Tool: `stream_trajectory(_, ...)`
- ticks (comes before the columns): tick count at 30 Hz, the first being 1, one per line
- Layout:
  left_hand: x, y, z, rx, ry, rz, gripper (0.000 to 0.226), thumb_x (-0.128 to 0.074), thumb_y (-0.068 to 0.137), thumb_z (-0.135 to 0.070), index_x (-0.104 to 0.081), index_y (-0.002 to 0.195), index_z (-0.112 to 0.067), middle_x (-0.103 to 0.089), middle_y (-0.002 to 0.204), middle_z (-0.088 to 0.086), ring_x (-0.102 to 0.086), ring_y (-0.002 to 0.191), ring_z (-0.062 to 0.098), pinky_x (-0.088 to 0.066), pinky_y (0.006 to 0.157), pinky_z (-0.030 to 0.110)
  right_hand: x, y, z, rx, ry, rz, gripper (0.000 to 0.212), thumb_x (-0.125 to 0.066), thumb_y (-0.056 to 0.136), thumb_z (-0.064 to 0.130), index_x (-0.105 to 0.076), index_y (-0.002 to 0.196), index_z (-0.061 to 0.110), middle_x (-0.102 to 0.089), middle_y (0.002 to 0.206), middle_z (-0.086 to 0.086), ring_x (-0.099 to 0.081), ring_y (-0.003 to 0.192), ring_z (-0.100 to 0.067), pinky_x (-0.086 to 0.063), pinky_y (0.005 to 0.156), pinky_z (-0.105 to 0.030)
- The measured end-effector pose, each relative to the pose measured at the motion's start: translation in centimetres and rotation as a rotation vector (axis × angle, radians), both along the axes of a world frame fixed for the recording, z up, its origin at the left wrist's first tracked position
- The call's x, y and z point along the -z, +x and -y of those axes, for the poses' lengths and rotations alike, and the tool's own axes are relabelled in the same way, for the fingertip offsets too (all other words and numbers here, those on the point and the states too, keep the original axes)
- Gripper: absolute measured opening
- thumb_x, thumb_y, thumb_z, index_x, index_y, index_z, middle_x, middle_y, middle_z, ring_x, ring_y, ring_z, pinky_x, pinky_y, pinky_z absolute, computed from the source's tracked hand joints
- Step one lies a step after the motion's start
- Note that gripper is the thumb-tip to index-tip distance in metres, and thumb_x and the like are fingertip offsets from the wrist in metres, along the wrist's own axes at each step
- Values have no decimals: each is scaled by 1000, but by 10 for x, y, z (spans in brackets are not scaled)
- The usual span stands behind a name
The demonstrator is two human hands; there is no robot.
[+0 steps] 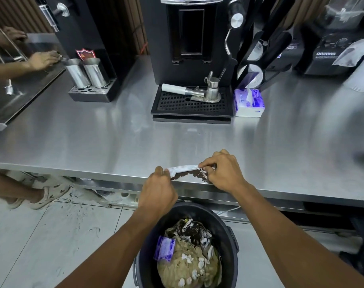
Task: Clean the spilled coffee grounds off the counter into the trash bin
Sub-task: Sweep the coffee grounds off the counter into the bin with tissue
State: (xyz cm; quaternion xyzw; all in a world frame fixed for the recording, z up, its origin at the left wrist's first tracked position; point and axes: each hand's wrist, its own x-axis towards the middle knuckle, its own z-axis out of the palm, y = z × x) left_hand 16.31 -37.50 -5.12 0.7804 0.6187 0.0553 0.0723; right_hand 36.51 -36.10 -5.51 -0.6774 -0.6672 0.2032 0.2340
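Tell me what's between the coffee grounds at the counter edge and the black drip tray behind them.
Only bare steel counter, in the head view. Both hands hold a tissue at the grounds, well short of the drip tray.

Your left hand (pixel 158 190) and right hand (pixel 222 171) are both bare: no gloves, no rings that show, no watch or band at either wrist. Your forearms are uncovered along their whole visible length, from the wrists down to the bottom edge of the view, so no sleeve or cuff appears anywhere. Your fingernails look short and plain. No other part of your body is in view.
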Motion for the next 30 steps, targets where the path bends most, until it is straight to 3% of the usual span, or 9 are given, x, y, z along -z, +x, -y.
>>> stream_trajectory(5,5,2,2,27,2,10,31,-45,87,-12,-57,116,-7,-49,96,9,-54,77,26,-36,59,32,2,7,7,2,23,0,21,-68,86,16,-78,94,33,-56,76,15,-44,85,-10,-45,85,-40)
stream_trajectory(9,8,1,4,77,14,-10,34,-44,89,-13,-57,120,-7,-49,94,8,-42,68,21,-36,57,31,3,14,13,-6,33,0,23,-68,85,14,-78,91,34,-50,71,22,-44,83,-10,-45,84,-40)
stream_trajectory(13,7,-1,6,140,-7,-16,41,-42,88,-13,-55,126,-7,-50,96,9,-53,76,25,-43,61,33,2,21,21,-12,29,11,24,-68,85,14,-78,91,35,-49,71,22,-43,82,-9,-45,85,-40)
stream_trajectory(24,-2,-1,12,243,-34,-41,42,-46,87,-11,-56,127,-6,-51,98,10,-56,79,28,-51,66,38,2,28,41,3,17,-15,21,-69,85,14,-78,92,32,-54,73,18,-47,85,-12,-47,85,-42)
stream_trajectory(30,-6,-7,11,300,-23,-63,35,-45,84,-9,-59,115,-7,-50,94,10,-55,79,30,-50,63,39,1,25,48,11,15,-24,22,-70,84,12,-79,91,31,-57,75,15,-46,85,-10,-48,84,-38)
